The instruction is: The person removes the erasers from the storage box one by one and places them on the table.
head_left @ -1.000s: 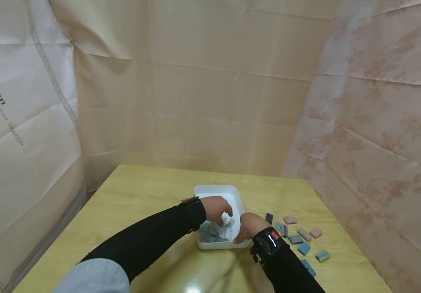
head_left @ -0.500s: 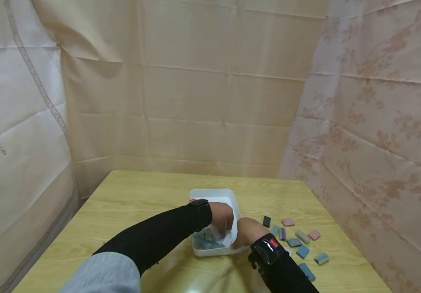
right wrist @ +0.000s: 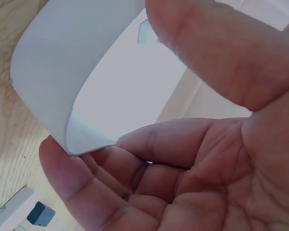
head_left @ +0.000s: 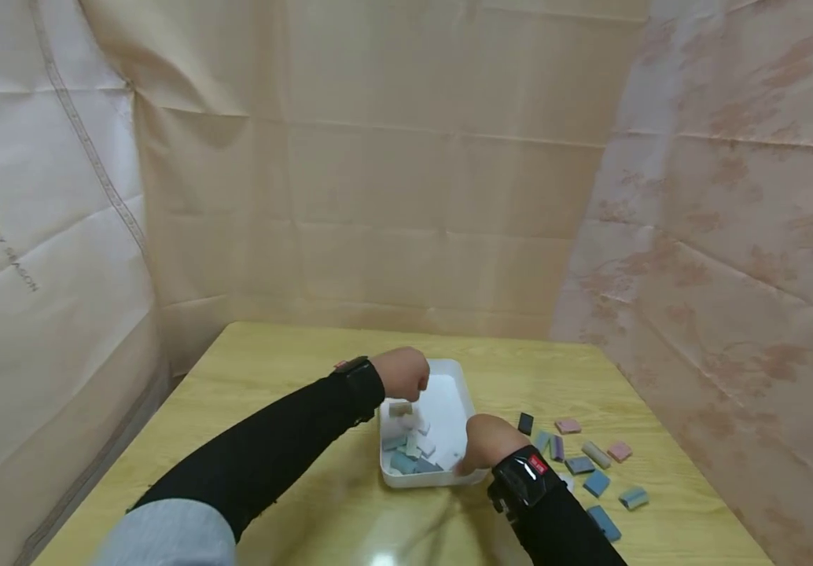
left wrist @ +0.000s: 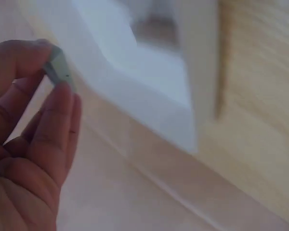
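A white rectangular tray (head_left: pixel 449 397) sits on the table, with several small pale blue, white and tan blocks (head_left: pixel 410 452) gathered in its near left part. Over the tray's far left corner is my left hand (head_left: pixel 402 373). Its thumb and fingertips pinch a small pale green block (left wrist: pixel 60 67), seen in the left wrist view beside the tray's rim. At the tray's near right corner, my right hand (head_left: pixel 486 444) holds the wall. The right wrist view shows its fingers (right wrist: pixel 149 144) curled at the rim, with the thumb over the tray's inside.
To the right of the tray, several loose blocks lie scattered on the wooden table (head_left: pixel 293 369), among them a black one (head_left: pixel 525 423), a pink one (head_left: pixel 568 425) and a blue one (head_left: pixel 603 523). Beige sheeting (head_left: pixel 378 196) hangs behind the table, and patterned sheeting (head_left: pixel 718 259) on the right.
My left hand dipped among the blocks in the tray, then came up and away to the far left corner with the pale green block. The right hand has stayed at the tray's corner.
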The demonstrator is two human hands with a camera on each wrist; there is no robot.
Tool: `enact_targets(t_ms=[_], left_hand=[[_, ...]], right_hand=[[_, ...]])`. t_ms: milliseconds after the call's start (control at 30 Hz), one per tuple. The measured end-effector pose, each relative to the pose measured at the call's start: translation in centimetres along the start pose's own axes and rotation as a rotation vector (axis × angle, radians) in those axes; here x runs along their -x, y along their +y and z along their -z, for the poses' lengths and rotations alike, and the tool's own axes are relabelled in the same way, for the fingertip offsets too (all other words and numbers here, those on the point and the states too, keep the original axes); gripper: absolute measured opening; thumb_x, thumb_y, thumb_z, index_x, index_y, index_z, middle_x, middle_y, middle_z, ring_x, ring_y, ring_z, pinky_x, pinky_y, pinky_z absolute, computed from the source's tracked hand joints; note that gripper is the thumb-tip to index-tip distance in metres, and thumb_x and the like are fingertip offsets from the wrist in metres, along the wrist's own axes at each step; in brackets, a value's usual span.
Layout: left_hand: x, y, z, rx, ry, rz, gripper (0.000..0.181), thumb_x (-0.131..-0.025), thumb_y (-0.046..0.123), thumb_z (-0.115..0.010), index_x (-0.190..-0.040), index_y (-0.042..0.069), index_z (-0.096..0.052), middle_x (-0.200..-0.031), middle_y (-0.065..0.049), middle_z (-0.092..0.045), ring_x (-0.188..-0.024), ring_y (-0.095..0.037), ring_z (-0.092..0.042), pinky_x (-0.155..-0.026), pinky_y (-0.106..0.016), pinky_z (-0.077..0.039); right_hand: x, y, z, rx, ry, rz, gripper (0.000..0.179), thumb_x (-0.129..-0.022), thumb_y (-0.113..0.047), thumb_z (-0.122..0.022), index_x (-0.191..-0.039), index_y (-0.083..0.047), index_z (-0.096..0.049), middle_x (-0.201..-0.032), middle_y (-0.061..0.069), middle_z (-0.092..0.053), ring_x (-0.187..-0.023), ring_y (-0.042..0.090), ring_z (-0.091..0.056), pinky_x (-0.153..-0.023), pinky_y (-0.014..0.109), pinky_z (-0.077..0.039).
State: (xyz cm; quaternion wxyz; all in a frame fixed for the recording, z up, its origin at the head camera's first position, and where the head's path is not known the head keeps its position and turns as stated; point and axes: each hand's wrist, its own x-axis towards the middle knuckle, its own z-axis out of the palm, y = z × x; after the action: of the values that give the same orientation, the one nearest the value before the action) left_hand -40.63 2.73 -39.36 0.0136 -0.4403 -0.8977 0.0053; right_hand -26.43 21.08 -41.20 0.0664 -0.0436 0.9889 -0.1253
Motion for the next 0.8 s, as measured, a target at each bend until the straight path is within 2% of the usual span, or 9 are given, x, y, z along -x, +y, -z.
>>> enact_targets(t_ms=[100, 200, 300, 433, 533, 633, 800], left_hand=[[1.9, -2.2, 1.8, -0.006, 0.008, 0.061, 0.006, -0.082, 0.005, -0.081, -0.086, 0.01, -0.082, -0.087, 0.001, -0.078, -0.078, -0.012, -0.064, -0.079, -0.031, -0.058], [4.1, -4.5, 2.2, -0.041, -0.047, 0.128, 0.008, -0.083, 0.004, -0.08, -0.078, 0.01, -0.078, -0.079, 0.003, -0.073, -0.07, -0.01, -0.055, -0.072, -0.029, -0.053], [6.2, -6.6, 1.3, -0.053, -0.113, 0.196, 0.015, -0.082, 0.003, -0.081, -0.073, 0.011, -0.073, -0.073, 0.005, -0.067, -0.066, -0.009, -0.051, -0.068, -0.028, -0.051], [8.7, -8.4, -0.7, -0.006, -0.169, 0.284, 0.016, -0.082, 0.005, -0.086, -0.077, 0.013, -0.073, -0.077, 0.005, -0.07, -0.071, -0.011, -0.058, -0.074, -0.031, -0.057], [10.0, -9.4, -2.0, -0.015, -0.15, 0.284, 0.016, -0.083, 0.004, -0.083, -0.074, 0.013, -0.073, -0.075, 0.006, -0.068, -0.071, -0.012, -0.057, -0.076, -0.033, -0.057], [11.1, -10.0, -2.8, -0.036, -0.105, 0.262, 0.021, -0.081, 0.002, -0.078, -0.066, 0.013, -0.069, -0.066, 0.008, -0.06, -0.064, -0.012, -0.05, -0.067, -0.029, -0.051], [12.2, -10.5, -3.2, 0.0, -0.102, 0.275, 0.029, -0.079, 0.0, -0.074, -0.059, 0.017, -0.062, -0.06, 0.011, -0.049, -0.06, -0.011, -0.042, -0.059, -0.026, -0.04]], right_hand=[[0.0, 0.3, 0.5, -0.012, 0.008, -0.011, 0.04, -0.072, -0.026, -0.097, -0.084, -0.004, -0.066, -0.078, 0.003, -0.059, -0.071, 0.022, -0.053, -0.066, 0.035, -0.044], [-0.1, 0.5, 0.9, -0.016, -0.003, -0.028, 0.041, -0.073, -0.027, -0.097, -0.088, -0.003, -0.068, -0.081, 0.004, -0.06, -0.074, 0.022, -0.054, -0.068, 0.036, -0.045], [-0.4, 0.5, 1.1, -0.012, -0.017, -0.041, 0.042, -0.075, -0.028, -0.097, -0.091, -0.002, -0.068, -0.083, 0.004, -0.06, -0.076, 0.023, -0.055, -0.07, 0.036, -0.046], [-0.7, 0.5, 1.0, -0.002, -0.043, -0.065, 0.043, -0.077, -0.029, -0.096, -0.094, -0.001, -0.069, -0.084, 0.005, -0.061, -0.078, 0.024, -0.055, -0.071, 0.037, -0.047], [-0.8, 0.5, 0.9, 0.005, -0.054, -0.074, 0.044, -0.077, -0.03, -0.096, -0.096, -0.001, -0.069, -0.085, 0.005, -0.061, -0.079, 0.024, -0.056, -0.073, 0.038, -0.048], [-0.9, 0.4, 0.8, 0.009, -0.057, -0.071, 0.045, -0.078, -0.031, -0.096, -0.097, 0.0, -0.069, -0.086, 0.006, -0.061, -0.08, 0.024, -0.056, -0.074, 0.039, -0.048], [-1.0, 0.2, 0.7, 0.008, -0.065, -0.065, 0.045, -0.078, -0.031, -0.096, -0.098, 0.0, -0.069, -0.086, 0.006, -0.061, -0.08, 0.024, -0.056, -0.075, 0.04, -0.049]])
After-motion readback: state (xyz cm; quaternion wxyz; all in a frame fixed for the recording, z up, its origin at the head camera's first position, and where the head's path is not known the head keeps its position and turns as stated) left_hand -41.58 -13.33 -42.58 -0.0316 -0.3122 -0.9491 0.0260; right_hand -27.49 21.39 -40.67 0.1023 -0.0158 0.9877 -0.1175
